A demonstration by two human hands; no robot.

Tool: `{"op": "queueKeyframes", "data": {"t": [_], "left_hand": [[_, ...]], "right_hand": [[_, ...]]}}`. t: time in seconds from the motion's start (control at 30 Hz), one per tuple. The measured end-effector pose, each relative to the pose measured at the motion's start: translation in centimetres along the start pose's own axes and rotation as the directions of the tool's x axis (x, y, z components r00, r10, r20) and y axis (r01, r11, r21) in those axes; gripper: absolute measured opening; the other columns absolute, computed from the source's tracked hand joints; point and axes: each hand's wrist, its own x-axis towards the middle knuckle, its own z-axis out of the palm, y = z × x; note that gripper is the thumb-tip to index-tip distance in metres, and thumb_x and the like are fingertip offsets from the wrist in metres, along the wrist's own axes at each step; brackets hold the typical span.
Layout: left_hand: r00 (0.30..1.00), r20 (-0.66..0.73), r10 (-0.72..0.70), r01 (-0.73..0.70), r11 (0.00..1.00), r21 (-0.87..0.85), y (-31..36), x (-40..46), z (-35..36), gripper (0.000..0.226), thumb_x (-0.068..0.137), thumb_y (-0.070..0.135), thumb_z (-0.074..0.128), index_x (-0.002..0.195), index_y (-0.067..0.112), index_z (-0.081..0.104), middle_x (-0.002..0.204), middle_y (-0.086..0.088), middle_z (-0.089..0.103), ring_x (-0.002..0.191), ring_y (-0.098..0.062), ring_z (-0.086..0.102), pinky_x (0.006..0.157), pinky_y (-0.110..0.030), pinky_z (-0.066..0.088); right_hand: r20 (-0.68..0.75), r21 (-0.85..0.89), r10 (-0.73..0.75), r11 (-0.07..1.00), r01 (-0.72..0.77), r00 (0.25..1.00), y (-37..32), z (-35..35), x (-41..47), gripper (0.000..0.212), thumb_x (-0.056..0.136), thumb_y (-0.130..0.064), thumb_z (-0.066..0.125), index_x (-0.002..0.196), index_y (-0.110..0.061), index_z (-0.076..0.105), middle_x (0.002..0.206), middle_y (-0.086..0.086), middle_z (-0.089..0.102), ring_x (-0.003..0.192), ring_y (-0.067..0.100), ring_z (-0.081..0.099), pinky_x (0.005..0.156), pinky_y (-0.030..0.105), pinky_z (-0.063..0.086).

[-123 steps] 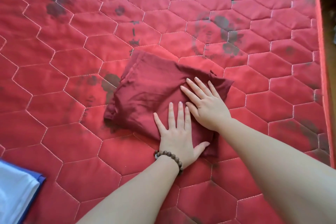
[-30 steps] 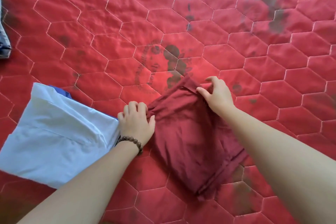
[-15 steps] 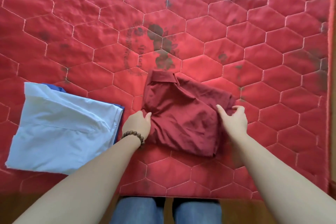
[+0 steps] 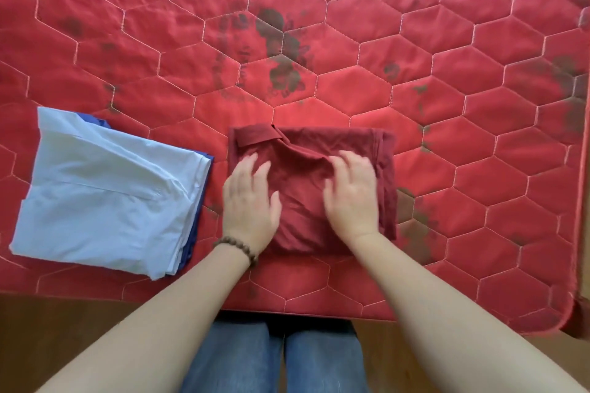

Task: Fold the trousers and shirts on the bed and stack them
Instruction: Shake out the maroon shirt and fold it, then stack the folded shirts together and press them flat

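Note:
A folded dark red shirt [image 4: 303, 150] lies on the red quilted bed [image 4: 447, 73] near its front edge, collar at the far left corner. My left hand [image 4: 250, 204], with a bead bracelet at the wrist, rests flat on the shirt's left half. On the right half my right hand [image 4: 352, 198] lies with its fingers spread and slightly blurred. To the left sits a stack of folded clothes: a light blue garment [image 4: 105, 188] on top of a dark blue one [image 4: 199, 210], of which only the edges show.
The bed's front edge [image 4: 319, 313] runs just below my hands, with its corner at the right. Beyond it are a wooden floor [image 4: 64, 329] and my legs in blue jeans [image 4: 274, 357]. Dark stains mark the quilt behind the shirt.
The red shirt has been drawn toward the bed's front edge and squared up beside the blue stack. Both hands let go of its edges and now lie flat on top.

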Motion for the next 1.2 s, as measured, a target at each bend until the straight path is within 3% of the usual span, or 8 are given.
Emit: {"op": "queueKeyframes", "data": {"t": [0.07, 0.17, 0.3, 0.57, 0.67, 0.83, 1.07, 1.2], "left_hand": [[0.990, 0.111, 0.088, -0.100, 0.990, 0.098, 1.1, 2.2, 1.7, 0.062, 0.087, 0.028, 0.049, 0.144, 0.006, 0.035, 0.153, -0.018, 0.027, 0.143, -0.034, 0.022, 0.115, -0.051, 0.020], [0.957, 0.276, 0.086, -0.167, 0.943, 0.287, 0.3, 4.3, 5.2, 0.065, 0.096, 0.038, 0.031, 0.152, 0.014, 0.010, 0.160, -0.009, 0.001, 0.147, -0.027, -0.001, 0.117, -0.049, 0.003], [0.959, 0.258, 0.117, -0.201, 0.924, 0.326, -1.7, 4.7, 7.5, 0.072, 0.092, 0.055, 0.023, 0.152, 0.019, 0.010, 0.160, -0.008, 0.005, 0.147, -0.026, 0.003, 0.116, -0.050, 0.005], [0.975, 0.191, 0.113, -0.156, 0.962, 0.223, -0.7, 4.7, 5.5, 0.066, 0.095, 0.044, 0.034, 0.152, 0.018, 0.013, 0.160, -0.007, 0.007, 0.148, -0.025, 0.002, 0.116, -0.050, 0.002], [0.983, 0.043, 0.179, -0.184, 0.952, 0.244, -0.2, 2.2, 4.6, 0.063, 0.091, 0.036, 0.038, 0.149, 0.012, 0.027, 0.158, -0.012, 0.018, 0.147, -0.030, 0.010, 0.116, -0.056, 0.004], [0.972, 0.224, 0.071, -0.146, 0.928, 0.342, -0.3, -2.0, 6.8, 0.064, 0.093, 0.047, 0.029, 0.151, 0.023, 0.019, 0.159, -0.012, 0.010, 0.147, -0.029, 0.006, 0.115, -0.059, 0.005], [0.963, 0.269, -0.002, -0.091, 0.938, 0.335, -0.3, -1.5, 6.9, 0.067, 0.091, 0.053, 0.023, 0.152, 0.031, 0.005, 0.161, -0.006, 0.001, 0.147, -0.023, -0.005, 0.115, -0.055, -0.004], [0.955, 0.295, 0.019, -0.086, 0.973, 0.216, -0.1, -1.2, 2.6, 0.078, 0.091, 0.034, 0.046, 0.152, 0.029, -0.001, 0.161, -0.004, 0.003, 0.147, -0.023, -0.001, 0.117, -0.050, 0.004]], "right_hand": [[0.127, 0.024, -0.179, 0.984, 0.178, 0.976, -1.5, 2.0, -0.8, 0.045, 0.080, -0.006, 0.064, 0.124, 0.001, 0.058, 0.130, 0.020, 0.055, 0.126, 0.035, 0.049, 0.112, 0.053, 0.030], [0.309, -0.054, -0.216, 0.968, 0.244, 0.926, -1.2, 4.6, -1.5, 0.056, 0.086, -0.018, 0.060, 0.139, -0.005, 0.046, 0.147, 0.012, 0.043, 0.139, 0.027, 0.035, 0.115, 0.054, 0.023], [0.387, -0.198, -0.184, 0.941, 0.276, 0.904, 3.0, 5.4, -1.6, 0.062, 0.095, -0.048, 0.037, 0.151, -0.023, 0.025, 0.158, -0.002, 0.021, 0.146, 0.017, 0.017, 0.118, 0.053, 0.010], [0.242, -0.359, 0.273, 0.917, -0.175, 0.931, 7.5, 1.4, -4.1, 0.060, 0.101, -0.047, 0.024, 0.153, -0.020, 0.013, 0.161, 0.000, 0.007, 0.148, 0.022, 0.003, 0.115, 0.061, 0.003], [0.161, -0.250, 0.057, 0.968, -0.015, 0.985, 4.3, 1.9, -4.8, 0.059, 0.098, -0.037, 0.035, 0.150, -0.011, 0.026, 0.159, 0.005, 0.018, 0.148, 0.023, 0.012, 0.115, 0.060, 0.003], [0.316, -0.187, -0.199, 0.946, 0.266, 0.928, 2.2, 4.8, -7.2, 0.059, 0.096, -0.040, 0.044, 0.150, -0.021, 0.029, 0.159, 0.001, 0.018, 0.147, 0.021, 0.015, 0.116, 0.058, 0.010], [0.294, -0.338, 0.118, 0.941, -0.012, 0.949, 4.5, 3.7, -6.3, 0.064, 0.094, -0.056, 0.031, 0.152, -0.031, 0.018, 0.160, -0.002, 0.013, 0.148, 0.018, 0.008, 0.116, 0.058, -0.001], [0.376, -0.355, 0.209, 0.932, -0.068, 0.903, 1.1, 1.9, -5.5, 0.065, 0.096, -0.044, 0.037, 0.153, -0.025, 0.014, 0.161, 0.005, 0.003, 0.148, 0.023, -0.001, 0.112, 0.064, -0.001]]}}
